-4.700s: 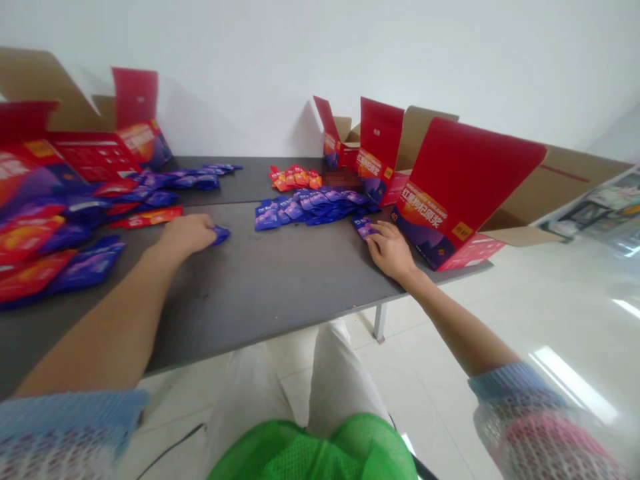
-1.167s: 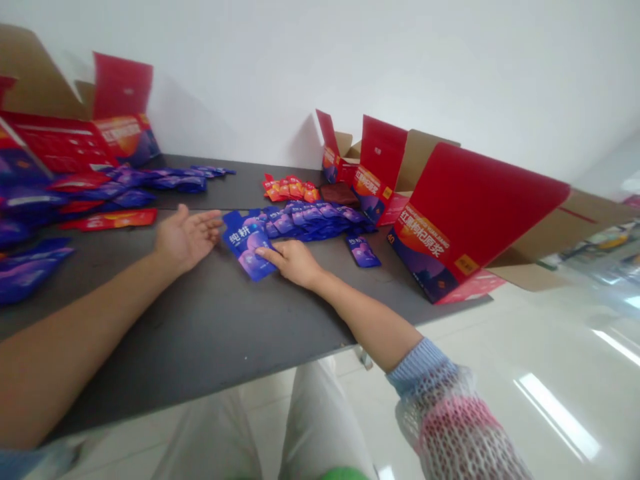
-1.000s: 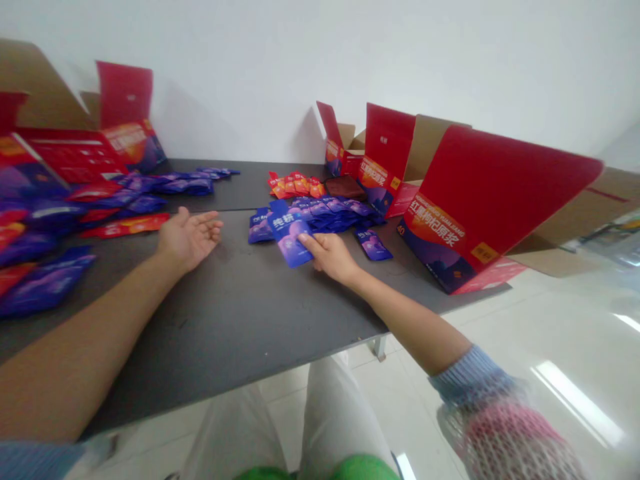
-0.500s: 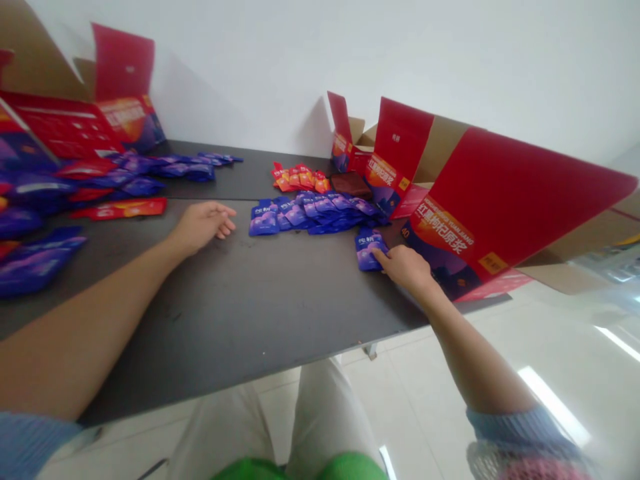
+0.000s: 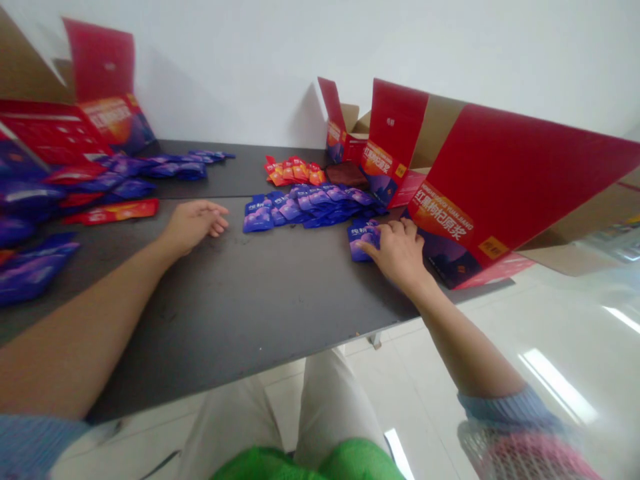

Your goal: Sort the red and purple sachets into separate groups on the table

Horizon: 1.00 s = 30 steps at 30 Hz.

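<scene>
While bare desk (image 5: 240, 300) runs to its front edge, the left hand (image 5: 194, 227) is loosely open; the right hand (image 5: 400, 253), grip unclear, touches one pouch (image 5: 360, 241) near three right-side cartons (image 5: 510, 180).

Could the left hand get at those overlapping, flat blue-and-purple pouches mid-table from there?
Probably yes: the left hand appears to hold nothing, and only dark grey tabletop shows between its loosely curled fingers and the left end of the overlapping, flat blue-and-purple pouches.

The right hand (image 5: 400, 253) touches a purple pouch (image 5: 361, 241) beside a red box (image 5: 500, 180), the left hand (image 5: 191, 227) near a red pouch (image 5: 120, 212).
</scene>
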Motion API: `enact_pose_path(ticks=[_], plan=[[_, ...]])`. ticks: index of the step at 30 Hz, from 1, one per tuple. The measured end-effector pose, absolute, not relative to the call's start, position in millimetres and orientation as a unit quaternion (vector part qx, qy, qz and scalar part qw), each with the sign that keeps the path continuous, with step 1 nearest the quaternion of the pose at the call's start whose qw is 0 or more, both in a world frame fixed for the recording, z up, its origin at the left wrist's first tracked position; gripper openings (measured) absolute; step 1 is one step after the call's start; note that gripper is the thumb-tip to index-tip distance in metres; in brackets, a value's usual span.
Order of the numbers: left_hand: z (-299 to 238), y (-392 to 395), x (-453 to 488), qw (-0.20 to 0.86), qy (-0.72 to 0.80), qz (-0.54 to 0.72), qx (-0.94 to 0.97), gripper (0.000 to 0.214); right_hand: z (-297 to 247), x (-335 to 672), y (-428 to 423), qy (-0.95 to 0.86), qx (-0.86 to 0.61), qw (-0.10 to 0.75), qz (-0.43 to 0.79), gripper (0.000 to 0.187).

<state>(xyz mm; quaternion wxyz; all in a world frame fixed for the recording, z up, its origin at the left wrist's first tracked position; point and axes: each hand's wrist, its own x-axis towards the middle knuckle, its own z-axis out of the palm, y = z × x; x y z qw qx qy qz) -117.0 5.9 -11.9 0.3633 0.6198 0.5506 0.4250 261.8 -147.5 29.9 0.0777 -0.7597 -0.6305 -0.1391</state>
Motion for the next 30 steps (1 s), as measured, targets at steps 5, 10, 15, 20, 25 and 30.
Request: enact_pose_path(ticks=[5, 10, 15, 20, 25, 30], plan=[[-10.5, 5.7, -116.4, 0.373, 0.550, 0.436, 0.607, 0.018, 6.1, 259.3, -141.7, -0.718, -0.694, 0.029, -0.045, 0.081], [-9.2, 5.0, -115.3, 0.387, 0.553, 0.438, 0.595, 0.016, 2.5, 264.2, -118.6, -0.729, -0.684, 0.005, 0.020, 0.068], [-9.4, 7.0, -116.1, 0.390, 0.557, 0.442, 0.586, 0.016, 6.4, 255.9, -123.9, -0.690, -0.724, 0.002, -0.008, 0.067], [-14.8, 16.7, -122.8, 0.381, 0.572, 0.502, 0.525, 0.014, 2.7, 253.5, -169.1, -0.697, -0.701, 0.071, -0.133, 0.055], [-16.9, 40.5, -136.7, 0.264, 0.672, 0.516, 0.461, 0.030, -32.3, 274.8, -205.1, -0.712, -0.655, 0.156, -0.200, 0.049], [-6.2, 52.4, -146.3, 0.110, 0.777, 0.438, 0.440, 0.032, -47.5, 297.3, -207.3, -0.760, -0.610, 0.192, -0.112, 0.045]])
